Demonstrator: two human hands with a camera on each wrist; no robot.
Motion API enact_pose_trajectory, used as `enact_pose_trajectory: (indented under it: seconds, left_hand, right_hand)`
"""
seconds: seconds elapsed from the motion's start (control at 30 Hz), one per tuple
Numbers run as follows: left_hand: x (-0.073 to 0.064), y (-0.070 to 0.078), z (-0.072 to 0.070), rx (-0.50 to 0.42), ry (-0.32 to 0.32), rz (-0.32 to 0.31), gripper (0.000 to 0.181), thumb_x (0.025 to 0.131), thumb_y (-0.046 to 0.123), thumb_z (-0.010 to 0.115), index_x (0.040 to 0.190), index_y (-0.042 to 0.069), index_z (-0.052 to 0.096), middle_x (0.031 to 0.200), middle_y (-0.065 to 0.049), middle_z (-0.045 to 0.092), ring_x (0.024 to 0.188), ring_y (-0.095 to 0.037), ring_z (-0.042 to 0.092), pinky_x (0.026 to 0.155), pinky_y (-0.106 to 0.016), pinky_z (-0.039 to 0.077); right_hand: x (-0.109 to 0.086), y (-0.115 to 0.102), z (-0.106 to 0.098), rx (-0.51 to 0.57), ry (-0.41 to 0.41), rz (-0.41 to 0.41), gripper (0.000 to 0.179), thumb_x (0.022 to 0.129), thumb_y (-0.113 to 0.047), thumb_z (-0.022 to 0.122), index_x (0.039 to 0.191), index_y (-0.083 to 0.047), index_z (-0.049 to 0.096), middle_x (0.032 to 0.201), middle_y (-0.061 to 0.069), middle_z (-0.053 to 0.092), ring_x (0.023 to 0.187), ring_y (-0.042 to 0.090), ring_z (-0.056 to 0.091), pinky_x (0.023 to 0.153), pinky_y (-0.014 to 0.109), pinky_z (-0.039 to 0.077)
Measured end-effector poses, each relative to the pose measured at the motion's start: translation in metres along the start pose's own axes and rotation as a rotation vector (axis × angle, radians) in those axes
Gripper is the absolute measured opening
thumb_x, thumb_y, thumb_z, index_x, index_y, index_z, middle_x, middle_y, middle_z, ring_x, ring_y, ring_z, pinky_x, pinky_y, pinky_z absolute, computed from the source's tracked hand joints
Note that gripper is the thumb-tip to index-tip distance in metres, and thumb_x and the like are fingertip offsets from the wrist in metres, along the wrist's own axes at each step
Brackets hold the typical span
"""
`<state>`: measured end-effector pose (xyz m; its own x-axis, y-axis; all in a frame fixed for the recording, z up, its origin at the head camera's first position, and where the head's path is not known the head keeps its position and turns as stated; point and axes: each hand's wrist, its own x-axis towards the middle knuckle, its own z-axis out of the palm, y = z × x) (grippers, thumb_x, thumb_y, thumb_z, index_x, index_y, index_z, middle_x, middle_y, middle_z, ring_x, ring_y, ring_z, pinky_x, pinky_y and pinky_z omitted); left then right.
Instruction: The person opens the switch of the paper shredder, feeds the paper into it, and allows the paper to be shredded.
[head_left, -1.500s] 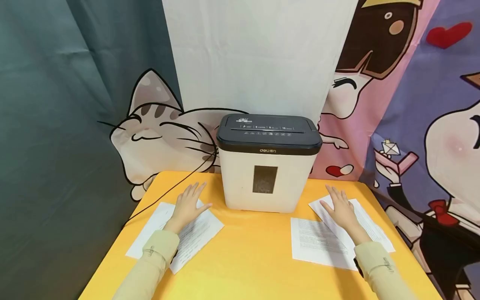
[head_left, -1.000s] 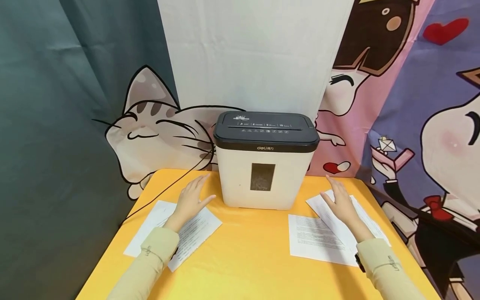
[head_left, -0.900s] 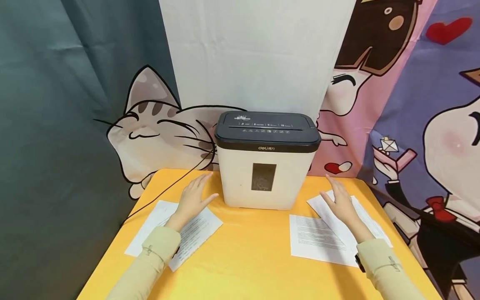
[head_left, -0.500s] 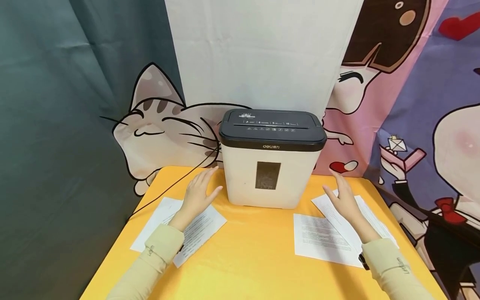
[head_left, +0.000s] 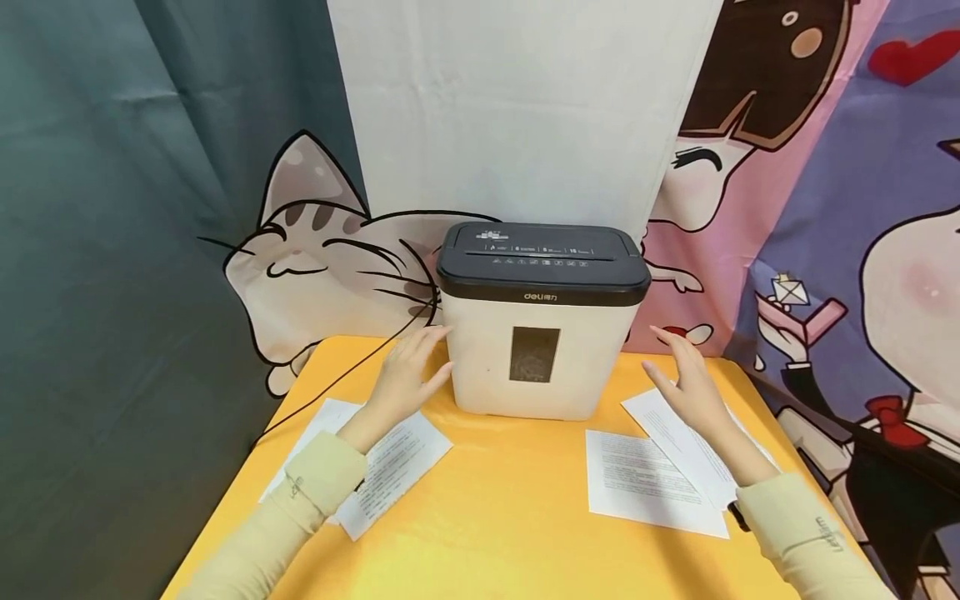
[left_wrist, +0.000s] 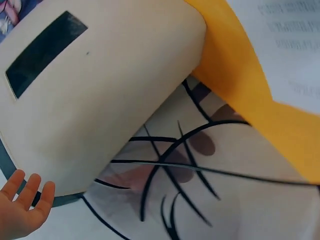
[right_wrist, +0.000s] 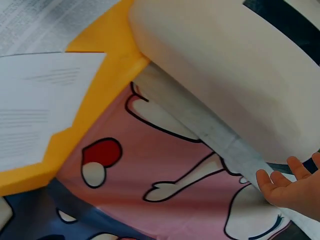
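A paper shredder point(head_left: 480, 367) with a white bin and a dark top point(head_left: 540, 254) stands upright at the back middle of the yellow table. Beside its left wall hovers my left hand point(head_left: 405, 375), fingers extended, the fingertips overlapping the bin's edge in the head view. On the other side my right hand point(head_left: 690, 387) is raised with the thumb apart from straight fingers, a gap between it and the bin. Both hands hold nothing. In the left wrist view the left hand point(left_wrist: 27, 207) shows near the top's edge; the right wrist view shows the right hand point(right_wrist: 292, 182) similarly placed.
Printed paper sheets point(head_left: 401, 467) lie under the left forearm. More printed sheets point(head_left: 637, 483) overlap on the right, partly hidden by the right arm. A black cord point(head_left: 330, 385) runs from behind the shredder over the table's left edge. Cartoon-printed curtains point(head_left: 315, 275) hang close behind.
Both hands have risen from over the paper sheets and moved forward, the left one also rightward towards the shredder's side. The shredder and sheets stay in place; the head view shifts slightly.
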<state>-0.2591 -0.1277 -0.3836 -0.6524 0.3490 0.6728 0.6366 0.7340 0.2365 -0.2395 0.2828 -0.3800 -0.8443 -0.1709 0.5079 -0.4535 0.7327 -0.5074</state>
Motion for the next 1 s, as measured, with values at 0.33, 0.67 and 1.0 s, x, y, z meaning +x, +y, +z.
enact_pose_trajectory:
  seconds: [0.33,0.67,1.0]
  left_hand:
    - [0.022,0.011,-0.014,0.065,-0.038,0.114,0.047,0.086,0.025,0.066,0.128,0.01,0.053,0.125,-0.012,0.057,0.114,-0.031,0.055,0.089,-0.048,0.049]
    - [0.052,0.019,-0.03,0.072,-0.069,0.147,0.053,0.084,0.032,0.069,0.13,0.012,0.053,0.124,-0.01,0.058,0.112,-0.03,0.056,0.089,-0.047,0.049]
    - [0.083,0.026,-0.032,0.06,-0.088,0.146,0.05,0.087,0.034,0.066,0.13,0.013,0.053,0.122,-0.006,0.058,0.11,-0.027,0.056,0.088,-0.044,0.049]
  right_hand:
    - [0.011,-0.018,-0.004,-0.089,0.027,-0.077,0.045,0.092,-0.011,0.06,0.132,0.001,0.046,0.129,0.025,0.049,0.117,0.042,0.044,0.097,0.061,0.033]
    - [0.032,-0.033,-0.011,-0.149,0.05,-0.202,0.042,0.086,-0.002,0.064,0.126,0.003,0.05,0.122,0.025,0.053,0.114,0.042,0.045,0.096,0.059,0.035]
    - [0.059,-0.049,-0.014,-0.176,0.116,-0.293,0.032,0.086,-0.002,0.063,0.116,0.004,0.058,0.115,0.022,0.058,0.112,0.039,0.048,0.098,0.055,0.036]
